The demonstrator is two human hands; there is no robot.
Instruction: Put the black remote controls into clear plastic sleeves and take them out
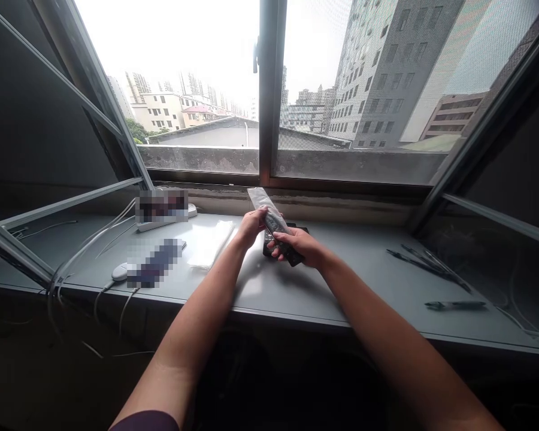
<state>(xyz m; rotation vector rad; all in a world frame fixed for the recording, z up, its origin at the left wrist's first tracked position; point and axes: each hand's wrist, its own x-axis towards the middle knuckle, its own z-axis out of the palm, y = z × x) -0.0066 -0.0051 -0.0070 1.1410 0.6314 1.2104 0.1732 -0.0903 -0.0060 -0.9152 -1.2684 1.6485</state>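
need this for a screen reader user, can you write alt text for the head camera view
Two bare hands hold a long black remote control half inside a clear plastic sleeve above a grey window ledge: left hand at the sleeve, right hand gripping the remote. Dark pens and white cables lie on the ledge.

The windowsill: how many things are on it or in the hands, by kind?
Remote control, held in both hands, left hand and right hand: 1
Clear plastic sleeve around the remote: 1
Clear bags, flat pile: 1
Green pen: 1
Dark pens, a bundle I cannot count: 1
Total: 5
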